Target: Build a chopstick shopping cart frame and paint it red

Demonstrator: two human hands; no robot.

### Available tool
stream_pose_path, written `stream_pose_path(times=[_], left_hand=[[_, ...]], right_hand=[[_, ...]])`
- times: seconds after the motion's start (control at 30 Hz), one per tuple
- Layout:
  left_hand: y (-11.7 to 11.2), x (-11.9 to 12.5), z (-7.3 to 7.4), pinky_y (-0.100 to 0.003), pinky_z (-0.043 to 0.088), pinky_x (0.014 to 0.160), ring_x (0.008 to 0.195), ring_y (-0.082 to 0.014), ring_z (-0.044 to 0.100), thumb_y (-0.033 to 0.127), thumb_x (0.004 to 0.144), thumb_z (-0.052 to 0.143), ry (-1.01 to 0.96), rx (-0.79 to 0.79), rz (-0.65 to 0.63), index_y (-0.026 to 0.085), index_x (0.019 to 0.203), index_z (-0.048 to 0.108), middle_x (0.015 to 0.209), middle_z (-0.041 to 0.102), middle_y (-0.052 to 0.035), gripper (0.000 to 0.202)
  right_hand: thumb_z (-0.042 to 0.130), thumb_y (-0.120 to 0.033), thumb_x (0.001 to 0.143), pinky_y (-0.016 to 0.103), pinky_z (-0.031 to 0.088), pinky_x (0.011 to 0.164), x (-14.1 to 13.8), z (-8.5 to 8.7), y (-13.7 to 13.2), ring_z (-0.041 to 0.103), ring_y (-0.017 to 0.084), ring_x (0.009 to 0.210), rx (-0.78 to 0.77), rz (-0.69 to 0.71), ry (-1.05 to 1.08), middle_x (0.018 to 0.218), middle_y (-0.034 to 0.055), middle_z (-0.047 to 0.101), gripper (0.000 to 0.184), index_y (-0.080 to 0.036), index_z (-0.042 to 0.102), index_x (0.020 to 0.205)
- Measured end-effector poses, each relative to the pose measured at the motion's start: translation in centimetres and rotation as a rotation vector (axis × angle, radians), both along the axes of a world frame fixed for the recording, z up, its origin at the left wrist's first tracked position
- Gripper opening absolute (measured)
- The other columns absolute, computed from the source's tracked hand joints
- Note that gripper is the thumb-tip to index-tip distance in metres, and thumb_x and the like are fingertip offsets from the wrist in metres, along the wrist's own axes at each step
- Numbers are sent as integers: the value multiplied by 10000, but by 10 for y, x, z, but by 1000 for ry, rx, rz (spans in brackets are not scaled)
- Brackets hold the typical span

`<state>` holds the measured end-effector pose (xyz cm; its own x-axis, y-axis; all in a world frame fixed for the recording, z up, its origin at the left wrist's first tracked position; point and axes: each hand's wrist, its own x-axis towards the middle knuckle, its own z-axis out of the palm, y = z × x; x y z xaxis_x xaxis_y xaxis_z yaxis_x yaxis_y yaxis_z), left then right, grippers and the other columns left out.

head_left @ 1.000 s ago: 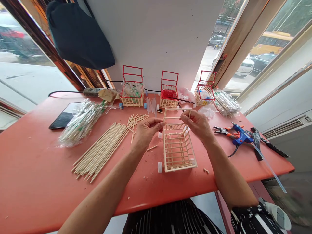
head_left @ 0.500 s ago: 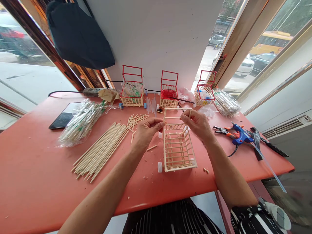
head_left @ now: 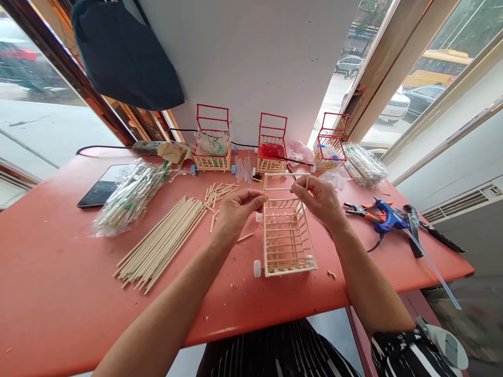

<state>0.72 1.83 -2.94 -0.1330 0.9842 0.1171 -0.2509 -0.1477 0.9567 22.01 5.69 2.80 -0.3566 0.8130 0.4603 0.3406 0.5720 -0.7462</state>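
Observation:
A small cart built of pale wooden sticks [head_left: 286, 238] stands on the red table [head_left: 58, 283], with white wheels at its corners. My left hand [head_left: 238, 209] pinches the left post of its upright handle frame. My right hand [head_left: 320, 199] pinches the right post near the top. Both hands are closed on the frame at the cart's far end.
Long wooden sticks [head_left: 161, 243] lie to the left, beside bagged sticks [head_left: 129, 196] and a dark tablet [head_left: 96, 192]. Three finished carts with red handles [head_left: 272, 149] stand at the back. A blue glue gun [head_left: 387, 220] and pliers [head_left: 359, 209] lie at the right. Short stick pieces [head_left: 218, 193] are scattered nearby.

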Motion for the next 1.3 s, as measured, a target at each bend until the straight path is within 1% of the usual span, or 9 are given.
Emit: stream_pose_path(times=[0.17,0.33,0.53,0.73,1.0,1.13,1.3], left_hand=[[-1,2,4,-294,522,666,622,-143,622,448,639,924,-2,-13,24,171,767,808,663,716,-24,327],[-2,4,7,-290,519,655,608,-138,616,463,601,941,-15,-29,38,164,751,801,645,707,-20,362],[-3,5,6,-280,517,642,596,-125,611,473,587,951,-53,-37,34,162,758,798,654,711,-11,387],[-4,6,10,-278,515,636,589,-123,605,479,573,952,-43,-53,43,160,747,797,635,704,-9,395],[-4,7,10,-278,512,632,585,-123,609,484,569,956,-45,-56,50,160,745,797,630,704,-9,401],[-4,8,10,-284,515,627,579,-127,609,473,550,966,-49,-65,56,167,736,795,627,703,-7,397],[-5,8,12,-285,512,628,575,-125,604,472,549,958,-57,-69,53,165,733,793,624,701,-7,393]], right_hand=[[643,-468,961,326,463,725,0,0,-1,584,169,757,14,-3,7,824,33,694,340,-223,577,734],[637,-421,969,320,471,729,0,-2,-2,603,166,764,24,-4,13,835,34,704,310,-220,582,740],[630,-401,978,316,475,715,0,-2,-3,621,168,766,61,-5,1,826,33,714,293,-215,602,753],[632,-367,972,314,467,705,0,-3,-1,618,165,756,56,-1,17,822,33,711,286,-214,585,735],[636,-358,964,310,461,708,0,-4,-1,604,160,750,38,-1,30,806,30,696,288,-210,579,723],[636,-382,967,308,465,716,-1,-5,-1,608,162,763,32,3,34,804,31,684,309,-208,575,719],[635,-419,966,301,454,685,-1,-5,0,573,154,723,30,-1,45,772,20,653,309,-207,595,746]])
